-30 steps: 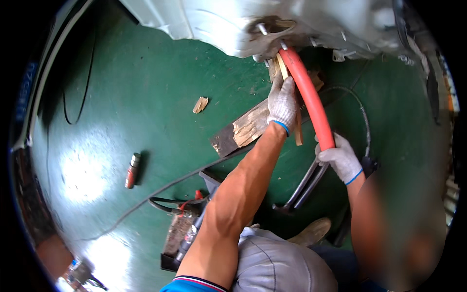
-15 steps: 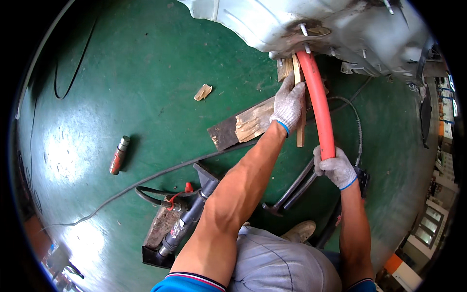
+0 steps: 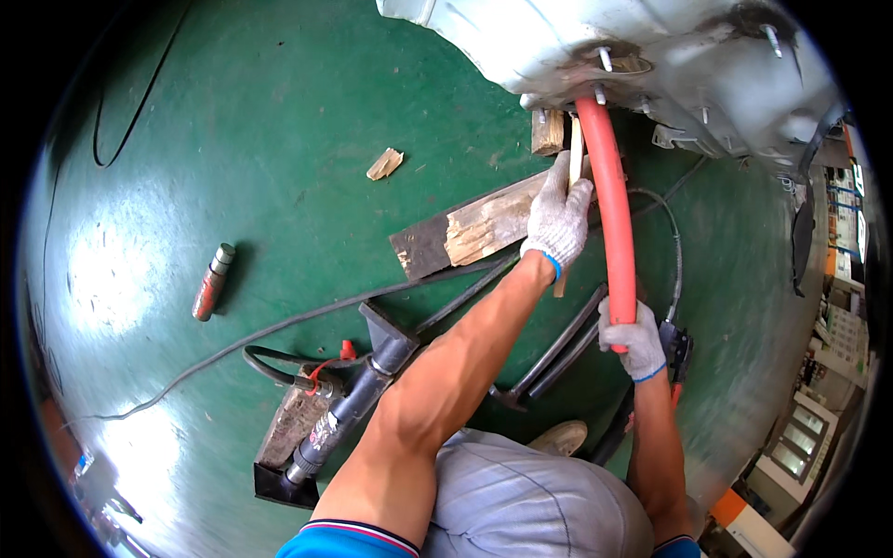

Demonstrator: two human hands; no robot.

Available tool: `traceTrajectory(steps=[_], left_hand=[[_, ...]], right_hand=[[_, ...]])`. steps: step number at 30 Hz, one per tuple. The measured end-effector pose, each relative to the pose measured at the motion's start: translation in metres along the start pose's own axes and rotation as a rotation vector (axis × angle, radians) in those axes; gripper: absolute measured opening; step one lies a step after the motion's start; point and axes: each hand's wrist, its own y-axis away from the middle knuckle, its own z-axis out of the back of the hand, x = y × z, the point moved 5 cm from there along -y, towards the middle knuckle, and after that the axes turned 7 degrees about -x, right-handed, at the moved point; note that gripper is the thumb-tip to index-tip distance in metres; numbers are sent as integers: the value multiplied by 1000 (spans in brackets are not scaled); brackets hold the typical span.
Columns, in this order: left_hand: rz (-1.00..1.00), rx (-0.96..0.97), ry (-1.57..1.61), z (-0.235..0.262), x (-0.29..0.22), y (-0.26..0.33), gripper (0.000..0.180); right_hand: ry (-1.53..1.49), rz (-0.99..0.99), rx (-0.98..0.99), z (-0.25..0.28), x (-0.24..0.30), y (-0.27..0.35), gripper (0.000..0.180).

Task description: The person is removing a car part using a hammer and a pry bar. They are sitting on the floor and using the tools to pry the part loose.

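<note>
A long red bar (image 3: 609, 209), slightly bowed in this view, runs from under the pale metal body panel (image 3: 521, 56) toward me. My right hand (image 3: 636, 339), in a whitish knit glove, is closed around its near end. To the left of the bar, my gloved left hand (image 3: 559, 219) grips a thin wooden strip (image 3: 576, 153). The strip's upper end shows just below the panel's edge, and its lower end sticks out beneath my palm. Under that hand lies a dark plank with a splintered wooden face (image 3: 488, 228). A short wood block (image 3: 547, 132) sits beyond, beneath the panel.
Left of my left forearm lies a black hydraulic ram (image 3: 349, 405) with a hose, beside a worn wood block (image 3: 296, 423). A hammer (image 3: 535, 372) lies between my arms. On the green floor are a red spray can (image 3: 214, 282), a wood chip (image 3: 385, 165) and cables.
My left hand has drawn back toward me with the wooden strip, which now tilts the other way. My right hand stays on the red bar, slightly lower. The whole view has shifted a little.
</note>
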Motion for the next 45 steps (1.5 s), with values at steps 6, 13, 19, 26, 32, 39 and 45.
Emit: traceTrajectory(steps=[6, 13, 19, 26, 32, 39, 45], left_hand=[[-162, -229, -57, 3, 7, -4, 62], [-165, -169, -102, 8, -6, -6, 59], [-174, -27, -33, 23, -6, -19, 54], [-243, 89, -123, 42, -20, -31, 51], [25, 292, 79, 43, -20, -45, 39], [-220, -155, -87, -6, -16, -26, 37], [-141, -122, 338, -19, 7, -37, 35]], right_hand=[[-57, -38, 71, 12, -3, 6, 44], [-68, -76, 127, 19, -8, 3, 50], [-83, -102, 149, 18, -9, 2, 49], [-64, -110, 145, 18, -8, 2, 49], [-84, -116, 173, 18, -3, 4, 47], [62, -73, 61, 17, -5, 1, 46], [66, -50, 0, 10, 6, 12, 43]])
